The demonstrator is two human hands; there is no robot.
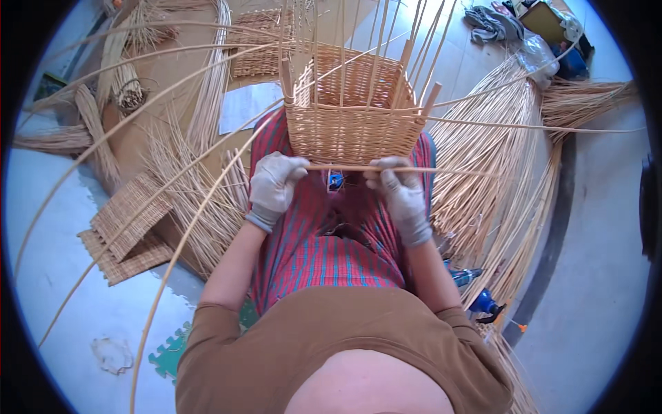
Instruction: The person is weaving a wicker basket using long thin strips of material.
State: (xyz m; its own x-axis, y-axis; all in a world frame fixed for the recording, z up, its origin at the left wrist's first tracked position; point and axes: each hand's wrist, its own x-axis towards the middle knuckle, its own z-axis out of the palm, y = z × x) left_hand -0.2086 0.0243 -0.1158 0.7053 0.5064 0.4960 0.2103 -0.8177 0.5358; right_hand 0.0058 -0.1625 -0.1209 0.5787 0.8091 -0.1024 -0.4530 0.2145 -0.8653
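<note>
From far away, I watch my left hand (272, 181) pinch one end of a wicker rod (338, 167) and my right hand (401, 195) pinch it farther along. The half-made basket (345, 131) sits by the knees, just past the rod. I think I'm getting this rod ready to weave. Next, I'd say, calls for gentle bending, so it doesn't snap.

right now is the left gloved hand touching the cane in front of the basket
Touching: in the head view, the left hand pinches the cane at its left end.
</note>
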